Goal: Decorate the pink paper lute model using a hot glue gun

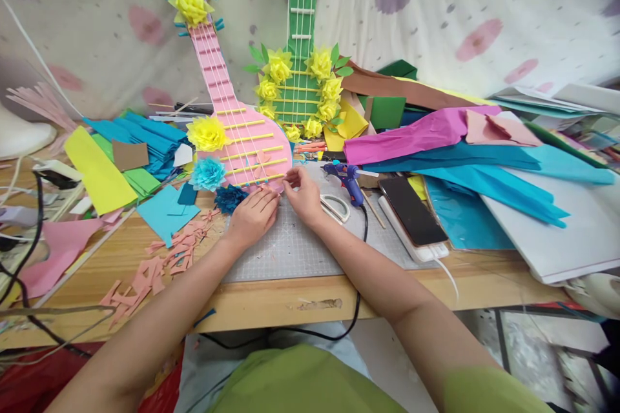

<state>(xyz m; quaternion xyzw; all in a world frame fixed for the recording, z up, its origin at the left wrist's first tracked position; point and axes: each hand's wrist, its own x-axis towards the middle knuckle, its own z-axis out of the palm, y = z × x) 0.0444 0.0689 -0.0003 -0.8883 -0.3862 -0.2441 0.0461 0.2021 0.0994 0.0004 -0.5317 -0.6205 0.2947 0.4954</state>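
Note:
A pink paper guitar (249, 139) leans back at the far side of the cutting mat, with white strings, yellow strips across its body and paper flowers on its left side. At its bottom edge rests my left hand (254, 214), fingers bent together against the rim. My right hand (303, 195) is at the lower right edge, thumb and fingertips pinched close; what lies between them is too small to make out. Beside my left hand sits a dark blue paper flower (229, 199), below a light blue one (208, 174) and a yellow one (207, 133).
A green paper guitar (298, 93) with yellow flowers stands behind. Right of my hands lie a purple glue gun (346, 181), a roll of tape (335, 208) and a phone (411, 210) on a white power bank. Crepe paper (416, 132) and peach scraps (145, 277) cover both sides.

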